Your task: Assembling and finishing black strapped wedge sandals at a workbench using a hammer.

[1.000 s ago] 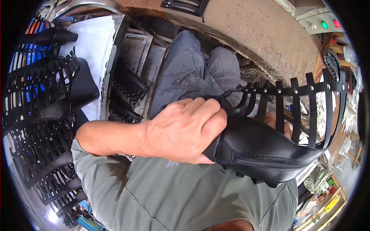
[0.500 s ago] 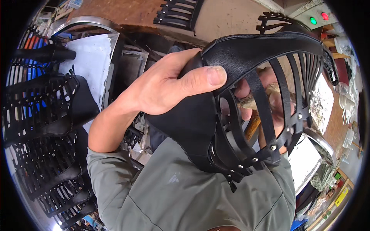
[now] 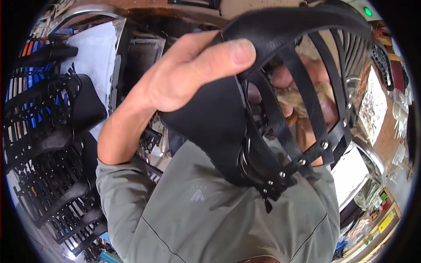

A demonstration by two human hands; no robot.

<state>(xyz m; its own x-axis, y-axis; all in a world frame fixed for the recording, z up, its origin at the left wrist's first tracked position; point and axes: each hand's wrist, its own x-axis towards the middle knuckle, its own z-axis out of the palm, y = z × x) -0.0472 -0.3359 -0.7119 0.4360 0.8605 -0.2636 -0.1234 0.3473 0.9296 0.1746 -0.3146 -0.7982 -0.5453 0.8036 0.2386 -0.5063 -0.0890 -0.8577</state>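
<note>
A black leather strappy boot upper (image 3: 219,127), with cut-out straps, silver rivets and a zipper, is raised in front of my chest. My left hand (image 3: 180,79) is closed on its solid edge, the thumb lying flat on the outer leather and the fingers hidden behind it. Through the gaps between the straps my right hand (image 3: 326,109) shows, curled round a crumpled tan cloth (image 3: 291,97). A bit of something orange-brown sits just below the cloth, mostly covered by a strap. The straps hide much of the right hand.
Several similar black strappy uppers (image 3: 52,136) are piled on the left. Beside them a white sheet (image 3: 94,65) lies on a metal-framed surface. To the right are a white-topped seat (image 3: 351,173) and a brown workbench (image 3: 386,131). A green light (image 3: 368,12) glows at the upper right.
The boot upper has come up and closer, with my left hand still gripping it. My right hand and the cloth have risen slightly behind the straps.
</note>
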